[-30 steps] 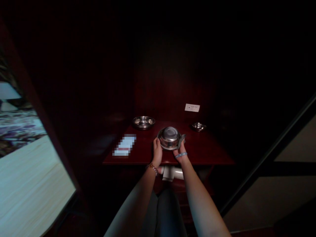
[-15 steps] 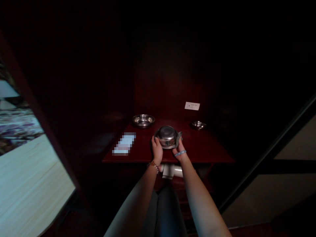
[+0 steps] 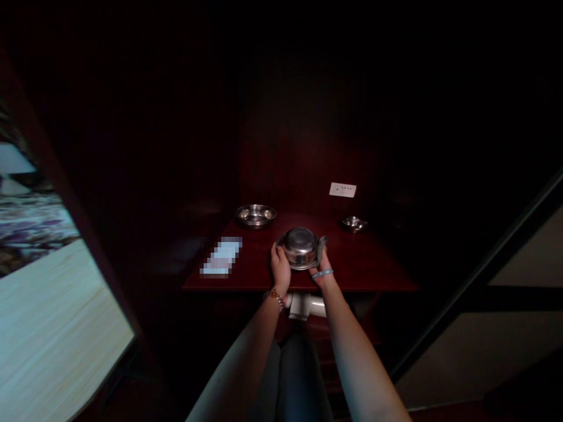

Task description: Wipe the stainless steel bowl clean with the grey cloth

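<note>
Bowl [image 3: 300, 241] shifted right; left hand [image 3: 281, 271] cups it.

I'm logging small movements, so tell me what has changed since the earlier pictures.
The upturned metal bowl has moved slightly to the left. Nothing was newly grasped or released: the left hand and right hand still hold it, with the grey cloth at the right. The wide dish and small bowl stayed put.
</note>
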The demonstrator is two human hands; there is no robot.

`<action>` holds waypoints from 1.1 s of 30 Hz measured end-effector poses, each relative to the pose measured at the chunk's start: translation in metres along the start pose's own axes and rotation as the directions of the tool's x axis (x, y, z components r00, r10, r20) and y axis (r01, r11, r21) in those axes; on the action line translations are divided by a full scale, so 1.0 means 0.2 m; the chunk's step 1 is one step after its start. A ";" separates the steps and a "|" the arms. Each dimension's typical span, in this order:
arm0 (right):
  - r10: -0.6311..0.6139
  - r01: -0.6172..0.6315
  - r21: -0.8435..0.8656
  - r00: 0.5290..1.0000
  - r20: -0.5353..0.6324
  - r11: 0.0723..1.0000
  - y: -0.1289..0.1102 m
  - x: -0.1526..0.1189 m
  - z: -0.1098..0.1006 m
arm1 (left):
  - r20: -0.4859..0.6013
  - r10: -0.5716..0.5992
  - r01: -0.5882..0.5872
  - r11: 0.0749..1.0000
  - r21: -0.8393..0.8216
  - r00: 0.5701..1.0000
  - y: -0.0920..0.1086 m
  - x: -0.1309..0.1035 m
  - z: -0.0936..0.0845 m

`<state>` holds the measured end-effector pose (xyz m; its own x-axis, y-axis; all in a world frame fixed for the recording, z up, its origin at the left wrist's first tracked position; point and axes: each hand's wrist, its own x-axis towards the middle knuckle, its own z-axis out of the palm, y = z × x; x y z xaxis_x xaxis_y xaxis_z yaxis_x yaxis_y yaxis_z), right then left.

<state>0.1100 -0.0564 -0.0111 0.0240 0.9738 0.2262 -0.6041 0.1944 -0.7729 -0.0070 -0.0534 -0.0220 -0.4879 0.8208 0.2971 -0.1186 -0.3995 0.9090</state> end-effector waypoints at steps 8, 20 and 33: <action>-0.070 0.071 0.024 0.997 -0.034 0.997 0.02 0.01 0.01 | 0.037 -0.060 0.061 0.998 -0.033 0.998 -0.01 -0.01 0.00; 0.011 -0.011 0.003 1.000 0.013 1.000 0.01 0.01 0.03 | 0.079 -0.032 0.038 0.997 -0.068 0.996 -0.02 0.00 0.00; -0.076 0.069 -0.100 0.995 -0.070 0.993 0.02 0.00 -0.04 | 0.010 -0.012 0.012 1.000 -0.026 1.000 0.00 0.02 0.01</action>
<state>0.1130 -0.0538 -0.0189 0.1256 0.9621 0.2421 -0.5180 0.2717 -0.8111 -0.0073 -0.0500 -0.0207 -0.4778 0.8295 0.2891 -0.1472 -0.4001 0.9046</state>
